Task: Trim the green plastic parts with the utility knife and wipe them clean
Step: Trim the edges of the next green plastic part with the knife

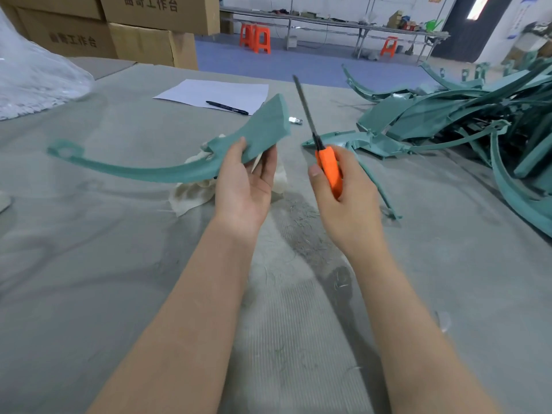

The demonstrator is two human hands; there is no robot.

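Note:
My left hand [243,186] holds a long curved green plastic part [263,127] above the table, thumb on its top face and fingers underneath. The part's thin tail sweeps left to a ring end [64,150]. My right hand [346,192] grips the orange handle of the utility knife [328,170]; its long dark blade [304,107] points up and away, a little to the right of the part and not touching it. A pale wiping cloth [194,195] lies crumpled on the table below the part.
A heap of green plastic parts [466,121] fills the table's right side, one thin piece [379,189] reaching under my right hand. A sheet of paper [215,92] with a black pen [227,108] lies ahead. A clear plastic bag [33,76] sits at left, cardboard boxes [125,34] behind.

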